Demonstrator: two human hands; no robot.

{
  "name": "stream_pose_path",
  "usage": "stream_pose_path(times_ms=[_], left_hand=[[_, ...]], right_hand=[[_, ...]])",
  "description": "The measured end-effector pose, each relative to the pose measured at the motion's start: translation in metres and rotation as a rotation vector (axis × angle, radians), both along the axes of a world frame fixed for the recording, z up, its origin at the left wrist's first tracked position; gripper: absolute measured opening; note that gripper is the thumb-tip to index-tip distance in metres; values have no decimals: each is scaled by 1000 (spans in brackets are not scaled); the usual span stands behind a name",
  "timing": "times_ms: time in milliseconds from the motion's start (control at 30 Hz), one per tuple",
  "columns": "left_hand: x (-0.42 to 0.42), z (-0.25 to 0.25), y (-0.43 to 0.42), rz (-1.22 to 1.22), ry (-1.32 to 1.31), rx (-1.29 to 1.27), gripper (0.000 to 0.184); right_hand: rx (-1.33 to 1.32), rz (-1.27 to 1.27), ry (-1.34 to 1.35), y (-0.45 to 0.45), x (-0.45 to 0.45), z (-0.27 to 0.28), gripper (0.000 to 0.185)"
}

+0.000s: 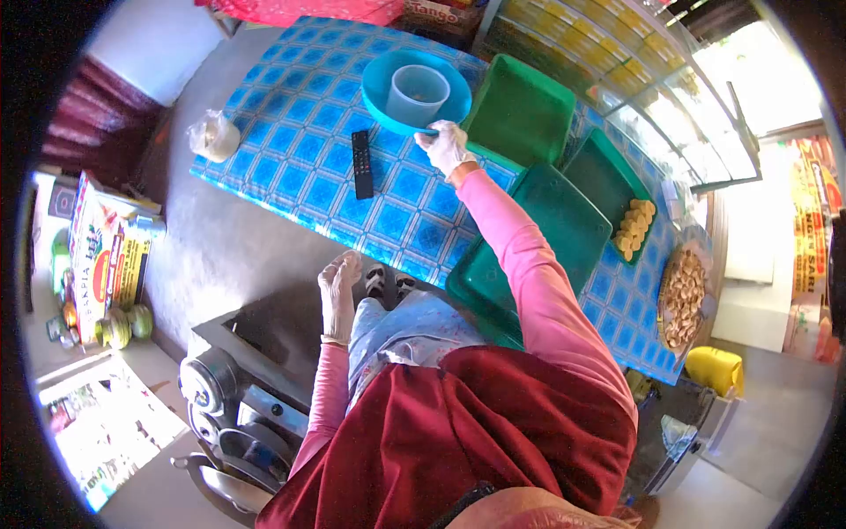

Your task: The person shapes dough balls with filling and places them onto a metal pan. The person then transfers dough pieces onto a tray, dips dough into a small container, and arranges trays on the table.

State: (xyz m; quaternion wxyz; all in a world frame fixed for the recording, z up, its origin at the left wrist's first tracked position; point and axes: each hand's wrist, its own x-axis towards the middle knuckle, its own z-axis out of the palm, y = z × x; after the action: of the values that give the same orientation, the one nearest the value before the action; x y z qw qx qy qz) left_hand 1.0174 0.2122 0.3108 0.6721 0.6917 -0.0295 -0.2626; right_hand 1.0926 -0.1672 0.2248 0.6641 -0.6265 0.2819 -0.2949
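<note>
My right hand [445, 148], in a thin whitish glove, grips the near rim of a blue basin [376, 88] on the table. Inside the basin sits a translucent bluish tub [414, 99]; its contents are hard to make out. My left hand [337, 289], also gloved, hangs by the table's front edge with fingers loosely extended and nothing in them. A black remote control [362, 165] lies on the checked blue tablecloth [304, 172], left of my right arm. To the right of that hand is a green tray [522, 110].
Dark green trays [560, 216] lie under and beyond my right arm; one holds pale dough pieces [634, 227]. A round basket [683, 300] of small brownish pieces stands at the right edge. A glass case [608, 44] stands behind. A whitish container [214, 137] is at the left corner.
</note>
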Motion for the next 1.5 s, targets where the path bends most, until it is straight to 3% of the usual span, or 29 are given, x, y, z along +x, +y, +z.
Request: stream_pose_path(times_ms=[33,67,167,200,233,300,367,433,500,567,633,767,833,867,900,967,1067,1133,1233,1267,1367,1400,1500], left_hand=[[8,-3,0,-8,15,-19,43],[20,-8,-1,-22,63,12,50],[51,-13,-12,-52,81,29,48],[61,-12,-20,-68,109,14,46],[72,-14,-26,-92,118,2,45],[93,-23,-44,-136,137,-29,44],[103,-23,-72,-288,72,-45,44],[112,-40,-113,-458,-5,-107,43],[108,-44,-169,-553,87,-232,42],[108,-72,-231,-625,33,-239,34],[109,-64,-290,-777,-76,-3,31],[86,-61,-344,-519,-11,66,38],[87,-59,-355,-517,32,154,44],[89,-81,-363,-453,-165,105,45],[88,-77,-364,-446,-108,128,46],[89,-68,-368,-432,-2,165,47],[90,-105,-379,-316,-88,95,49],[88,-74,-369,-349,23,74,48],[88,-56,-363,-364,100,3,34],[89,-50,-358,-386,98,-30,31],[93,-50,-331,-399,233,-82,21],[95,-52,-321,-395,302,-93,19],[103,-82,-281,-71,217,-78,23]], right_hand=[[763,-57,-292,0,11,-11,40],[777,-140,-286,8,11,-1,48],[627,-3,62,10,-24,46,58],[690,78,62,5,-37,57,64],[593,93,189,-4,-54,69,62],[223,-18,196,-37,-86,85,53],[79,-311,211,-87,-118,88,38],[-982,-522,729,-147,-152,73,24],[-780,-494,955,-172,-165,77,22],[-795,-489,1016,-199,-169,59,21],[-803,-492,1037,-203,-166,59,21],[-567,-529,1204,-205,-161,60,24],[-600,-492,1253,-208,-162,55,25],[-629,-448,1284,-208,-161,56,26],[-655,-406,1314,-212,-161,53,26],[-638,-440,1276,-223,-164,50,28],[-567,-422,1239,-229,-168,59,32],[-542,-377,1200,-237,-176,57,36],[-604,-66,977,-313,-206,-8,40],[-569,-215,949,-299,-200,6,32],[-130,-471,91,-258,-188,37,5],[-114,-510,-36,-246,-183,55,6],[-286,-528,-135,-243,-176,82,7]])
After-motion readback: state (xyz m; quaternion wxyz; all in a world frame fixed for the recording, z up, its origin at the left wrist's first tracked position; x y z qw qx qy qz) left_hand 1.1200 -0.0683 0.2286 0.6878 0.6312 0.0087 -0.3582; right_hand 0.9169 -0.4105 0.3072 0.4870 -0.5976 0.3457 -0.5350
